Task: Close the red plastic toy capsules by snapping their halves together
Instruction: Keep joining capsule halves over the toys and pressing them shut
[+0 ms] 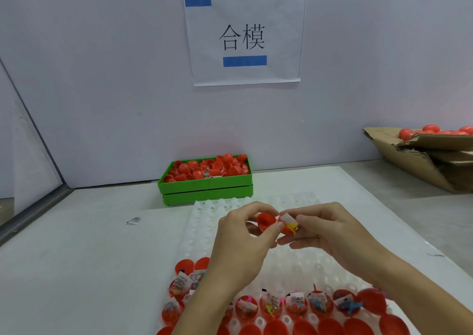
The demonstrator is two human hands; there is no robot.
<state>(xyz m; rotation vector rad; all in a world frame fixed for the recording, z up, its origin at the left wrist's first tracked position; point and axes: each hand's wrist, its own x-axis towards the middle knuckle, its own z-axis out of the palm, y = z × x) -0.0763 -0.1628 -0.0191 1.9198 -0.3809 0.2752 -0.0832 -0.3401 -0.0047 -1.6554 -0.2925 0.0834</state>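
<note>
From the head view, one capsule is being put together above the white tray [202, 222] on the counter [76, 258]. The left hand [240, 235] pinches an empty red half [266, 221] with curled fingertips. The right hand [330, 229] curls round the filled half [288, 223], which holds a yellow toy and a paper slip. The rims sit just beside each other, unjoined. Next, I judge, the rims need lining up and pressing together.

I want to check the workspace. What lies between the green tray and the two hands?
In the head view, only the far rows of the white holder tray, empty, lie between green tray and hands.
</note>
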